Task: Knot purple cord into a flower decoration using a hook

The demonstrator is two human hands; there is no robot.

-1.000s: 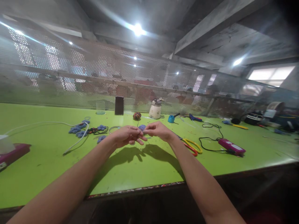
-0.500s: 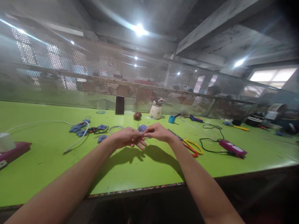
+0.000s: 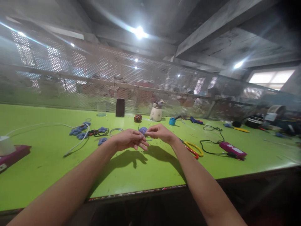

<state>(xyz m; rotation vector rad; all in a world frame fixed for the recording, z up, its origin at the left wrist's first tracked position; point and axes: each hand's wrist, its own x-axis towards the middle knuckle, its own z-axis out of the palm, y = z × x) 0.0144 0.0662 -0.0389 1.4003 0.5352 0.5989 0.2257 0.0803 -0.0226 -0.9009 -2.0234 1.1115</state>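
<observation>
My left hand (image 3: 131,139) hovers over the green table, thumb and forefinger pinched together while the other fingers hang loose. What it holds is too small to make out. Just to its right, my right hand (image 3: 161,132) pinches with thumb and forefinger, also on something too fine to see. A slight gap separates the two sets of fingertips. Right behind them lies a purple-blue yarn ball (image 3: 142,130), partly hidden. Farther back sits a dark multicoloured ball of thread (image 3: 138,118). Red-and-yellow-handled scissors (image 3: 195,148) lie beside my right forearm, which covers part of them.
Blue knitted pieces (image 3: 78,131) and a white cable (image 3: 81,142) lie at left, near a purple power strip (image 3: 20,153). Behind stand a glass (image 3: 101,109), a phone (image 3: 120,107), a cream jar (image 3: 156,112) and a blue pot (image 3: 172,121). Right: a corded purple box (image 3: 232,150).
My fingertips, which were together, have drawn slightly apart. The left hand's fingers are a little more extended. The view has shifted slightly; the table things stay in place.
</observation>
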